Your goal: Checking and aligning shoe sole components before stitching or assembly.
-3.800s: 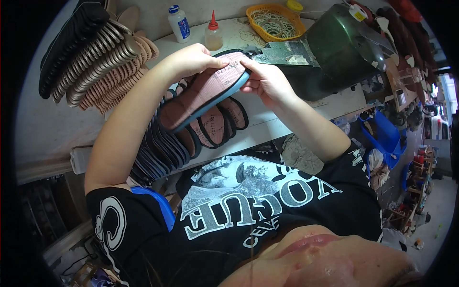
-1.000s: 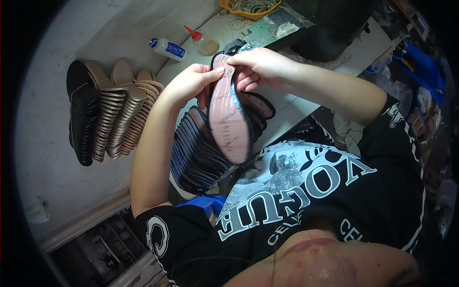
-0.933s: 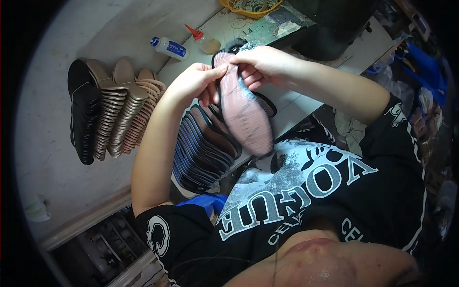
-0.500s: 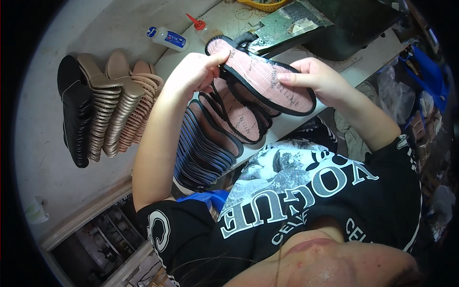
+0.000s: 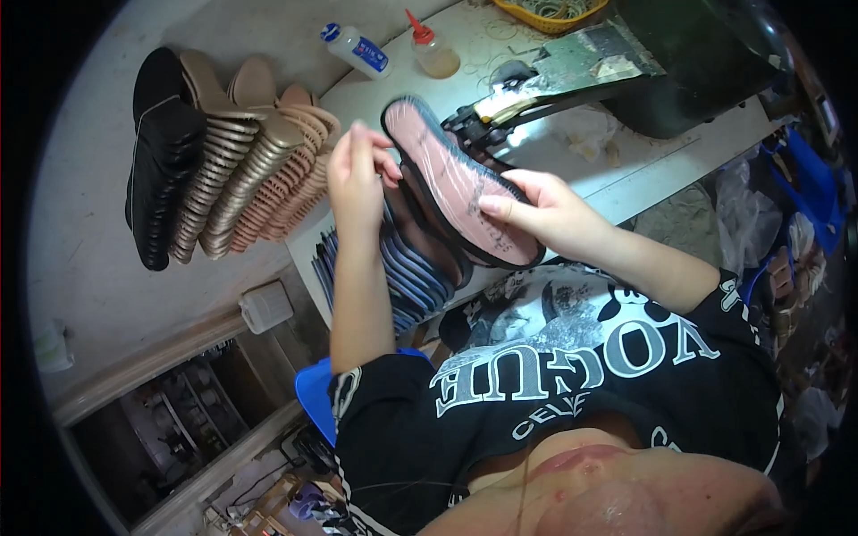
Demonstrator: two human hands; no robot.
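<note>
Here, one pink insole [image 5: 458,179] is mid-frame, long axis slanting, narrower end pointing upper left; your right hand [image 5: 561,213] grips it, your left hand [image 5: 357,174], fingers loosely parted, is just beside; two bottles [image 5: 364,56] show top centre.

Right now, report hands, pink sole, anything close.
Right hand gripping the pink sole by its wide end. Left hand open beside the narrow end. Dark machine part just beyond; row of soles to its left.

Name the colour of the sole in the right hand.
The sole is pink with dark edging; head view.
</note>
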